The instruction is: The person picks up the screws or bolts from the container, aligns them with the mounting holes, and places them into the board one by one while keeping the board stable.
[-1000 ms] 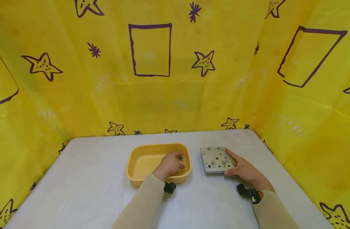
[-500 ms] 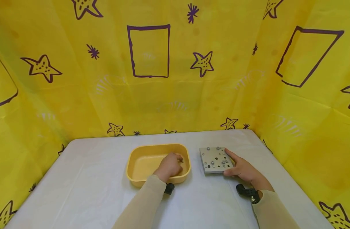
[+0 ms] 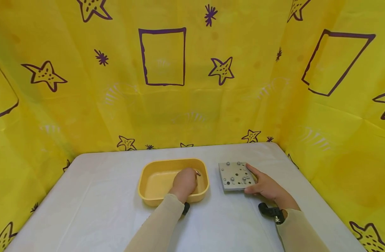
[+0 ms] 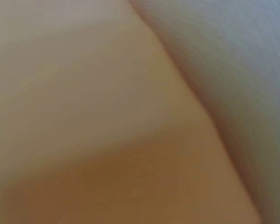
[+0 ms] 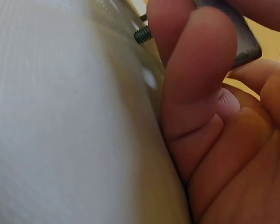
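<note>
My left hand (image 3: pixel 185 182) reaches into the yellow plastic tray (image 3: pixel 148 196), its fingers curled and mostly hidden behind the back of the hand. A small shiny metal piece (image 3: pixel 197 173) pokes out at the fingertips; its exact kind cannot be told. To the right, my right hand (image 3: pixel 268 187) grips a square grey metal plate (image 3: pixel 231 169) by its right edge, thumb at the near corner and index finger at the far one. Several bolt heads and holes dot the plate's top. Close up in the right wrist view, a threaded bolt end (image 5: pixel 142 35) shows beside curled fingers (image 5: pixel 200 60).
A white cloth covers the table (image 3: pixel 94 206), and patterned yellow sheeting (image 3: pixel 160 115) rises behind it and at both sides. A gap of table lies between tray and plate. A blurred, pale orange surface fills most of the left wrist view.
In the tray, my left hand has turned, hiding more of its fingers; the metal piece now points out at the right. My right hand keeps its grip on the plate.
</note>
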